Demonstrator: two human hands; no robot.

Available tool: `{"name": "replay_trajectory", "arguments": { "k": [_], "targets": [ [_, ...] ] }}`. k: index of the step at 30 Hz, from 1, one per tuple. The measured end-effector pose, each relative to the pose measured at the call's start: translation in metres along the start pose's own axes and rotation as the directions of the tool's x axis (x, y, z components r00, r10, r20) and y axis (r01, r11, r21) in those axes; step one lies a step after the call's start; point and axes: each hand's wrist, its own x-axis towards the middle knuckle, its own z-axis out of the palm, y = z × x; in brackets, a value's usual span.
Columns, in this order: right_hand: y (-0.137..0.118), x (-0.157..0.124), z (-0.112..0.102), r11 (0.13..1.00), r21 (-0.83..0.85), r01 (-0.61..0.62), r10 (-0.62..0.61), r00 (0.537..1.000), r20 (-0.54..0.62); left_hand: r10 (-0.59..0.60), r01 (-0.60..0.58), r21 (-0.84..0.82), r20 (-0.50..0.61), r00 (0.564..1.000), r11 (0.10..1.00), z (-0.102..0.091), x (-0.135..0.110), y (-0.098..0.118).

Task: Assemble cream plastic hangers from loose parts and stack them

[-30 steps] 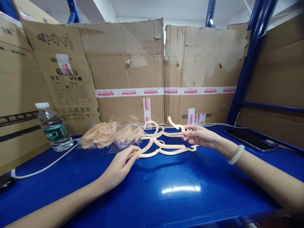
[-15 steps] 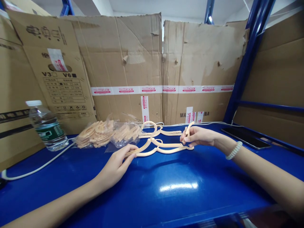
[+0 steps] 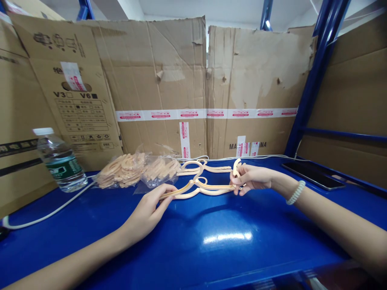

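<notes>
My left hand (image 3: 155,205) pinches the left end of a beige plastic folding hanger (image 3: 214,187), held just above the blue surface. It has curved arms and a round loop (image 3: 193,164) rising at its middle. At the right end, my right hand (image 3: 255,177) is closed on a small curved beige plastic piece (image 3: 236,166), which sticks up above the fingers. Those fingers meet the hanger's right tip and hide the contact. Behind lies another beige hanger (image 3: 217,169), partly covered by the first.
Clear bags of beige plastic parts (image 3: 121,171) lie at the back left, beside a water bottle (image 3: 65,165). A black phone (image 3: 313,176) rests at the right. White cable (image 3: 54,211) runs along the table (image 3: 193,249). Cardboard boxes (image 3: 160,88) wall off the back.
My right hand has shifted slightly left and down against the hanger's right tip, with the curved piece in it. The hanger's loop has tipped lower. My left hand stays put.
</notes>
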Motion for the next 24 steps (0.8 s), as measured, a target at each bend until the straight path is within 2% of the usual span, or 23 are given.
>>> {"name": "replay_trajectory", "arguments": {
  "k": [5,9,17,21,24],
  "targets": [
    [0.005,0.005,0.000,1.000,0.000,0.001,-0.001,0.999,-0.054,-0.006,0.006,-0.007,0.004,1.000,1.000,0.000,-0.001,0.000],
    [0.009,0.010,0.004,0.998,-0.031,0.050,-0.054,0.990,-0.134,-0.009,0.009,-0.004,0.005,1.000,1.000,-0.001,0.000,0.000],
    [0.006,0.009,0.018,0.966,-0.116,0.230,-0.252,0.936,-0.245,-0.027,0.027,-0.002,-0.008,1.000,1.000,-0.001,0.001,-0.003],
    [0.006,0.011,0.022,0.955,-0.148,0.258,-0.291,0.910,-0.295,-0.056,0.056,-0.059,0.008,0.998,0.997,-0.001,0.001,0.000],
    [0.006,0.012,0.022,0.959,-0.109,0.261,-0.282,0.899,-0.334,-0.077,0.080,-0.112,0.031,0.997,0.990,-0.001,0.000,0.003]
  ]
}}
